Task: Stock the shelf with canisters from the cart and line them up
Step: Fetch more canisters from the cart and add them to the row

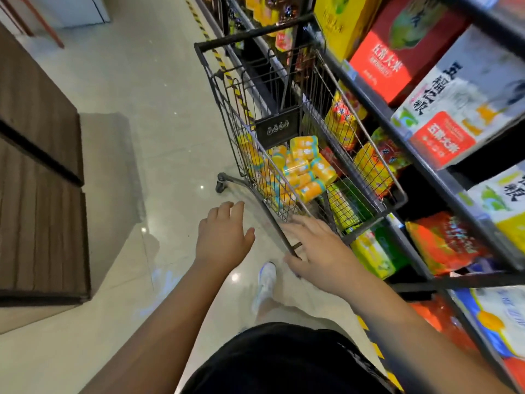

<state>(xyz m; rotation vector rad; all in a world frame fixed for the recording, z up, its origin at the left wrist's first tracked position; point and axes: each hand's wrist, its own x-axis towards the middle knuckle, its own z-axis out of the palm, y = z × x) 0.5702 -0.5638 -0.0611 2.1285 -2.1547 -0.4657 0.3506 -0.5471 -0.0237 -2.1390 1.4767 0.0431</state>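
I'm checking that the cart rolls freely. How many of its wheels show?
1. The wheel stands on the floor, left of the cart; others may be hidden under it.

Dark metal wire cart (377, 166) holds glossy yellow canisters (301, 172); polished, reflective floor tiles (159, 115); shiny plastic bags (443, 243) on black metal shelf (443, 177).
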